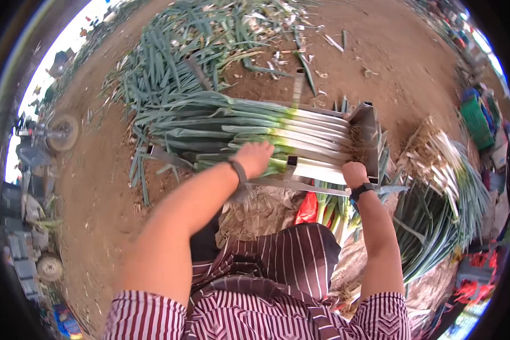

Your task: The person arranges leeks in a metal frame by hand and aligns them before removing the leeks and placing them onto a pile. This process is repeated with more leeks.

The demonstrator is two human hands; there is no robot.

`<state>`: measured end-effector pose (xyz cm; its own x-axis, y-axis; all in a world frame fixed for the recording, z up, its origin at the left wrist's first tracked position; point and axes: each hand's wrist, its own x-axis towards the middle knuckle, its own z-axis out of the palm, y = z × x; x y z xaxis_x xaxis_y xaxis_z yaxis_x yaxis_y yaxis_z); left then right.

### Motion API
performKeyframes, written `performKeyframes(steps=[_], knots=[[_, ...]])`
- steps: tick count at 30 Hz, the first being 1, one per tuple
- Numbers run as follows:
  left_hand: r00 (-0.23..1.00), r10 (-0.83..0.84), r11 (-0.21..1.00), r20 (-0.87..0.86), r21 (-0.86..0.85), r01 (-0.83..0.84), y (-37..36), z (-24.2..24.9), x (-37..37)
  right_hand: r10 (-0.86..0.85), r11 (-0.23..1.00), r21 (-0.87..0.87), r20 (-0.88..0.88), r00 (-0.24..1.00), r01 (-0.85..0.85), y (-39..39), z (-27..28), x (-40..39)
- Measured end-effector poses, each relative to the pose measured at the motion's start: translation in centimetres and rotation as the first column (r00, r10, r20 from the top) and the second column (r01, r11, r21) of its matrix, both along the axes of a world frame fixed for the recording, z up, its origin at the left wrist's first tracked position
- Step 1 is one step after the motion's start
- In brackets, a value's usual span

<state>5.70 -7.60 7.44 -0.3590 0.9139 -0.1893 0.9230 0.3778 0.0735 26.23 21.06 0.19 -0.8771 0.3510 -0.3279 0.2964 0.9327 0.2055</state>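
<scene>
Across a dirt yard [402, 56] littered with trimmings [277, 58], beside heaped green leaf tops [164, 62]: in a metal rack [300, 186], leeks [320, 136] laid lengthwise, roots against an end plate [370, 127], likely for even alignment. Over the near stalks, left hand [255, 160] partly curled, perhaps steadying, grip unclear. At the root-end corner, right hand [355, 174] tightly curled, any hold hidden.

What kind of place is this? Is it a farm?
Maybe! It looks like an outdoor farm or packing yard. The ground is bare dirt, there's a big heap of loose green leaves, and long onions lie side by side in a metal rack.
</scene>
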Motion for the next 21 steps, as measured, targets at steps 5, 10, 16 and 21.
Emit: performKeyframes(steps=[5,10,16,21], knots=[[0.993,-0.004,0.968,0.120,0.249,-0.026,0.3,-9.3,4.3,-0.090,0.996,0.004,-0.061,0.994,0.090,-0.9,-1.7,-0.3],[0.981,0.012,0.883,0.195,0.459,-0.102,0.6,-8.5,5.4,-0.119,0.949,0.268,-0.190,0.975,0.168,-2.8,-5.1,-1.3],[0.996,0.027,0.933,0.091,0.356,-0.057,-0.7,-12.5,3.3,0.015,0.976,0.163,-0.712,0.702,0.144,-7.8,-2.1,3.3],[0.998,0.004,0.921,0.067,0.389,-0.030,-1.1,-12.7,3.8,-0.697,0.619,-0.752,-0.392,0.601,0.227,-12.5,-3.1,18.2]])
